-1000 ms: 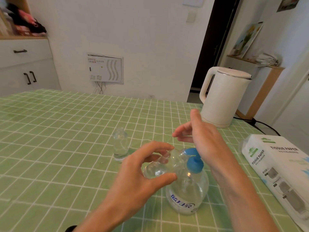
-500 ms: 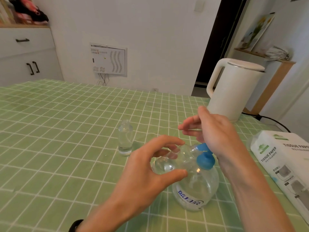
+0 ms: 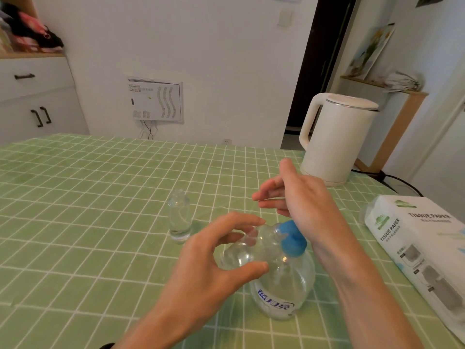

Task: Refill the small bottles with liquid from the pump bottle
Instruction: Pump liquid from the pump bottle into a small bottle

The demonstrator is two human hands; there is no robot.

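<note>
A clear pump bottle (image 3: pixel 281 295) with a blue pump head (image 3: pixel 293 239) stands on the green checked tablecloth (image 3: pixel 88 222). My left hand (image 3: pixel 214 263) grips a small clear bottle (image 3: pixel 246 250), tilted with its mouth against the pump's spout. The heel of my right hand (image 3: pixel 299 197) rests on the blue pump head, its fingers stretched out to the left and holding nothing. A second small clear bottle (image 3: pixel 179 214) stands upright and uncapped on the cloth, left of both hands.
A white electric kettle (image 3: pixel 334 139) stands at the back right, its cable running off the table. A tissue paper pack (image 3: pixel 422 250) lies along the right edge. White cabinets and a wall stand beyond the far edge.
Both hands keep their hold and place at the pump bottle. The camera has shifted a little, so everything sits slightly further right in view.
</note>
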